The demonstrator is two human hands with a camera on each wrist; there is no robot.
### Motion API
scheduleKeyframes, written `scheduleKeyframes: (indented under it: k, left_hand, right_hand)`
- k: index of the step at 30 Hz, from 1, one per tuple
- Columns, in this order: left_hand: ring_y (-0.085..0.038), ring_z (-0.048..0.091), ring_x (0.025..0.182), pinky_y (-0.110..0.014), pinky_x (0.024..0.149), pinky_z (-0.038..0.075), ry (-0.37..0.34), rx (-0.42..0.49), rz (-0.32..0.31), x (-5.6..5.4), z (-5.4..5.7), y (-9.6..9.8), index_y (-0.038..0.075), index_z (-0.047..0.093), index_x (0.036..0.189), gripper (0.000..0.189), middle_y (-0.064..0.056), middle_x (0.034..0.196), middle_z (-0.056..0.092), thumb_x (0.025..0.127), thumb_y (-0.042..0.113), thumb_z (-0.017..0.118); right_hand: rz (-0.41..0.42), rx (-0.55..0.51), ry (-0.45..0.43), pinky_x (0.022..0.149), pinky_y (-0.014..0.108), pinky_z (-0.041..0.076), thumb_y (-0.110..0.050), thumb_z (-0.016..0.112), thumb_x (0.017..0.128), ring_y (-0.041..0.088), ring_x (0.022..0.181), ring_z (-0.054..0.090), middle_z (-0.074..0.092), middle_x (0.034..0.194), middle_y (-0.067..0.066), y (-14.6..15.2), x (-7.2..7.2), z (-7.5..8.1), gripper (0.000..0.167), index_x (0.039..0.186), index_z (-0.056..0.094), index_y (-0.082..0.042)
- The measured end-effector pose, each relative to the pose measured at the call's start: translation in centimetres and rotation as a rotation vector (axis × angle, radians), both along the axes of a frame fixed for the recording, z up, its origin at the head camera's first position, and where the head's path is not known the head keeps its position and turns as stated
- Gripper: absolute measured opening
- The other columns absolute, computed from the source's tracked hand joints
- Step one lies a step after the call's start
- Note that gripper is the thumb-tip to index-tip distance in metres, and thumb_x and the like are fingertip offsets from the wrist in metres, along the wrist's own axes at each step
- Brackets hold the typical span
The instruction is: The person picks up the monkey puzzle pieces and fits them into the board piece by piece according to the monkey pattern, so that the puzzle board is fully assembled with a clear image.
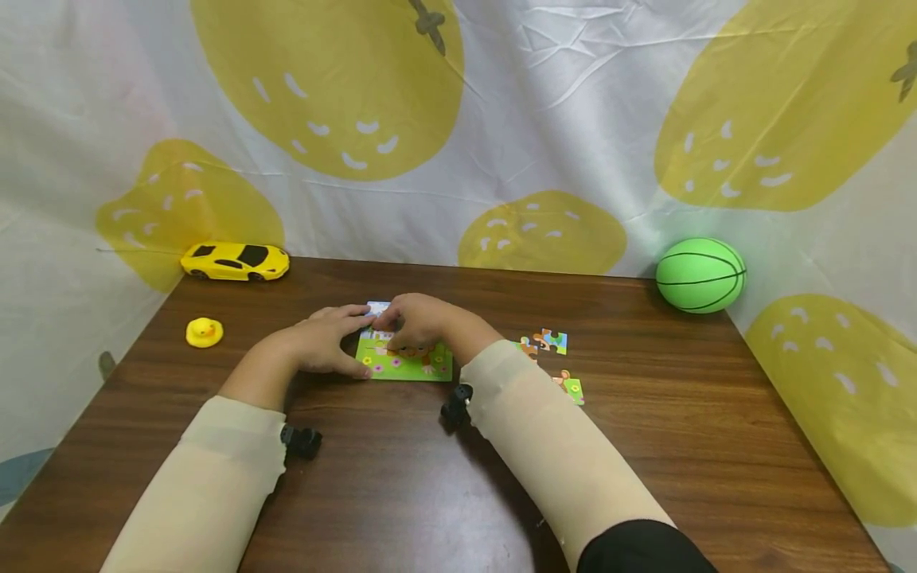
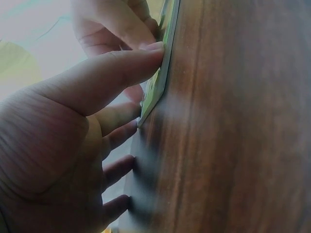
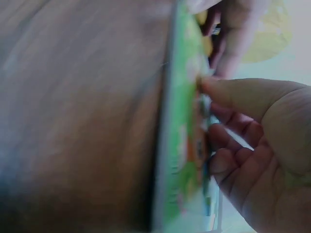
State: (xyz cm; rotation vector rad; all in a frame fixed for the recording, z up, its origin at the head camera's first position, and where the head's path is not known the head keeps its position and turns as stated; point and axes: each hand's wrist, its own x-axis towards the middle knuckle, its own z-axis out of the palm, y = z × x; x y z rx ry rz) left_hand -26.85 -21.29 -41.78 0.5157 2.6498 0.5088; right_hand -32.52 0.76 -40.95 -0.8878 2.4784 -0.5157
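A jigsaw puzzle board (image 1: 404,370) with a green, flowered picture lies flat on the table. My left hand (image 1: 325,341) steadies its left side: the thumb rests on the near corner, and the fingers reach along the far side, nearly straight. Over the board's upper middle, my right hand (image 1: 423,322) bends its fingers and seems to pinch a puzzle piece against the picture; the hand mostly hides that piece. The right wrist view shows the right thumb (image 3: 228,94) touching the picture, with the other fingers curled beside it. Loose puzzle pieces (image 1: 569,387) lie right of the board, partly behind the right forearm.
A yellow toy car (image 1: 235,263) stands at the table's back left, with a yellow rubber duck (image 1: 204,333) in front of it. At the back right sits a green ball (image 1: 700,275). A patterned cloth (image 1: 559,119) hangs behind the brown wooden table (image 1: 372,485).
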Motion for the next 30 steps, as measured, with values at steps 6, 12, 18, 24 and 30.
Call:
scheduleKeyframes:
  k: [6, 12, 18, 24, 30]
  left_hand:
    - [-0.048, 0.016, 0.164, -0.076, 0.127, 0.022, 0.008, -0.022, -0.015, -0.1, 0.1, 0.2, 0.018, 0.032, 0.170, 0.106, -0.011, 0.180, 0.021, 0.086, 0.060, 0.082]
    - [-0.047, 0.015, 0.165, -0.076, 0.127, 0.022, 0.003, -0.035, -0.006, -0.3, -0.2, 0.0, 0.020, 0.031, 0.171, 0.107, -0.009, 0.181, 0.019, 0.086, 0.059, 0.082]
    - [-0.047, 0.015, 0.165, -0.075, 0.127, 0.021, 0.014, -0.032, -0.013, -0.4, -0.4, 0.0, 0.020, 0.031, 0.171, 0.106, -0.009, 0.181, 0.018, 0.087, 0.057, 0.083]
    - [-0.047, 0.014, 0.165, -0.075, 0.128, 0.021, 0.015, -0.028, -0.011, -0.3, -0.4, -0.1, 0.020, 0.031, 0.171, 0.105, -0.008, 0.181, 0.018, 0.087, 0.056, 0.083]
    - [-0.048, 0.015, 0.165, -0.075, 0.127, 0.022, 0.019, -0.023, -0.019, -0.2, -0.2, 0.0, 0.019, 0.033, 0.170, 0.106, -0.010, 0.181, 0.019, 0.086, 0.058, 0.083]
  right_hand:
    - [-0.024, -0.104, 0.009, 0.095, 0.037, 0.061, -0.021, 0.074, 0.100, 0.021, 0.121, 0.070, 0.071, 0.133, 0.000, 2.4, 0.5, 1.0, 0.046, 0.146, 0.068, -0.022]
    - [-0.053, -0.216, 0.046, 0.093, 0.037, 0.059, -0.023, 0.073, 0.102, 0.019, 0.111, 0.069, 0.072, 0.129, 0.001, 6.1, 1.7, 2.4, 0.042, 0.143, 0.070, -0.017]
    - [-0.126, -0.257, 0.083, 0.092, 0.040, 0.057, -0.024, 0.076, 0.099, 0.019, 0.104, 0.068, 0.074, 0.128, 0.002, 9.9, 2.7, 3.3, 0.041, 0.139, 0.072, -0.016]
    - [-0.204, -0.240, 0.064, 0.093, 0.042, 0.058, -0.026, 0.077, 0.099, 0.020, 0.110, 0.070, 0.075, 0.133, 0.002, 13.6, 3.1, 3.0, 0.043, 0.141, 0.071, -0.019]
    - [-0.270, -0.235, 0.053, 0.085, 0.035, 0.056, -0.025, 0.079, 0.098, 0.020, 0.105, 0.067, 0.076, 0.129, 0.008, 17.4, 3.2, 2.1, 0.045, 0.142, 0.071, -0.017]
